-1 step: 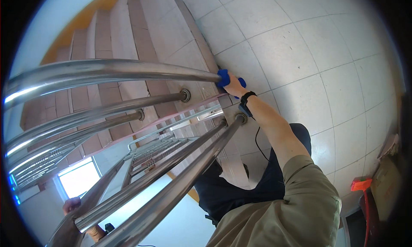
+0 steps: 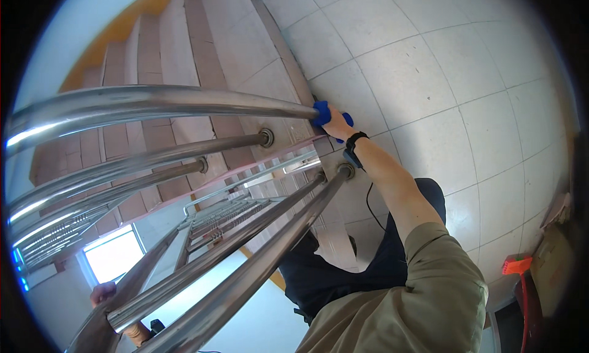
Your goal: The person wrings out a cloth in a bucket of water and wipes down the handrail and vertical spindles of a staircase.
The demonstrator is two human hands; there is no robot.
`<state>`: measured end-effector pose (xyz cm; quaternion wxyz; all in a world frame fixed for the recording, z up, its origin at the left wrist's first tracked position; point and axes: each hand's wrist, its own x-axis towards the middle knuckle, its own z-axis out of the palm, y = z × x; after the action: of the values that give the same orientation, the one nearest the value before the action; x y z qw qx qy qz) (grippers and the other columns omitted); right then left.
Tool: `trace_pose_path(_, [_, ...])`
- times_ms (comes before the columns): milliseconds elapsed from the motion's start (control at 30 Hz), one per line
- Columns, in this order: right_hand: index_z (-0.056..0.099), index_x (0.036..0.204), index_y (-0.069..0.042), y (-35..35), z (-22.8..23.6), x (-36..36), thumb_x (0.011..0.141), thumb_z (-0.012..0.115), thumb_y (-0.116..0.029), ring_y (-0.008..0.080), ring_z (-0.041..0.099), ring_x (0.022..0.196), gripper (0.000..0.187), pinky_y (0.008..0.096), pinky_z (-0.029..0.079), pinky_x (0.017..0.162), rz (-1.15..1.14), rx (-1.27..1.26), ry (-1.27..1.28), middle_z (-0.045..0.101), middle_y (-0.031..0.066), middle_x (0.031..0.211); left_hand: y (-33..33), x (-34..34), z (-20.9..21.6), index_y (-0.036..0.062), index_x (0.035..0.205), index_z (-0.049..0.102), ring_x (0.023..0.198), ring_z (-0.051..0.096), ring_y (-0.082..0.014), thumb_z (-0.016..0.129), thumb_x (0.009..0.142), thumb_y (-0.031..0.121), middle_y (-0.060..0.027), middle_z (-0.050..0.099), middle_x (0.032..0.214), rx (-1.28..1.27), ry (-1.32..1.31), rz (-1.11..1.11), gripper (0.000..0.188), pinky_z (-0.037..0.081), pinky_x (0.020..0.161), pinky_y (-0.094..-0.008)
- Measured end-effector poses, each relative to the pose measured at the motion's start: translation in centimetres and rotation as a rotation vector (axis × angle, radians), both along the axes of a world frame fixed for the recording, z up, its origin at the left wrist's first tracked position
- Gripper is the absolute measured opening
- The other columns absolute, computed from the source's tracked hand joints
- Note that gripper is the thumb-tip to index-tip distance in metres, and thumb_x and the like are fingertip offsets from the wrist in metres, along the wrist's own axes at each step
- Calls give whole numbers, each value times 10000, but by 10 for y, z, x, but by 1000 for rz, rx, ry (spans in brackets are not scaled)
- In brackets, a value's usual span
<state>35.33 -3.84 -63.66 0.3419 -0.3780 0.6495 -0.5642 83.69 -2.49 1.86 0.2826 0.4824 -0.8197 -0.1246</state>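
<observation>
Bunched in my right hand is a blue cloth, pressed around the foot of a thick steel post where it meets the floor beside the stairs. A dark band with a small device sits on that wrist. At the lower left, my left hand is closed over the steel handrail; only its fingers show past the rail. Part of the left forearm appears between the bars, and the rest is hidden behind them.
Tiled stairs rise at the upper left. Thinner steel balusters stand between me and a stairwell with lower railings and a bright window. Pale floor tiles spread right. A red-orange brush and a cardboard box stand lower right.
</observation>
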Motion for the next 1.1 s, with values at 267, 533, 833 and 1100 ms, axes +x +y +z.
trace_pose_path(267, [589,1237,-64,3,5,-4,839,700,-157,257,650,996,423,351,496,897,-59,64,-143,668,158,1029,-17,3,-14,45,1290,552,1061,534,-196,817,702,516,-98,576,1127,-69,-79,-82,799,417,968,-347])
trace_pose_path(533, [627,1179,-83,10,167,-10,825,689,-161,205,640,888,368,342,506,834,18,-107,-98,675,102,966,-4,-33,-13,11,1214,599,1018,613,-221,730,834,441,-143,637,1113,-88,-157,-126,590,513,925,-348])
trace_pose_path(833, [649,1015,-43,18,103,-20,719,745,-64,140,608,858,311,298,484,773,40,88,-617,657,40,926,20,-83,-12,19,1201,599,1044,619,-241,701,784,605,-140,637,1107,-10,-70,-111,726,495,971,-362])
trace_pose_path(1100, [580,1283,-79,-5,185,4,785,868,-321,175,641,972,624,333,508,920,8,-338,-187,677,53,1059,28,-102,-21,-6,1187,595,1017,614,-233,757,758,557,-140,628,1086,-55,-57,-9,726,507,924,-352])
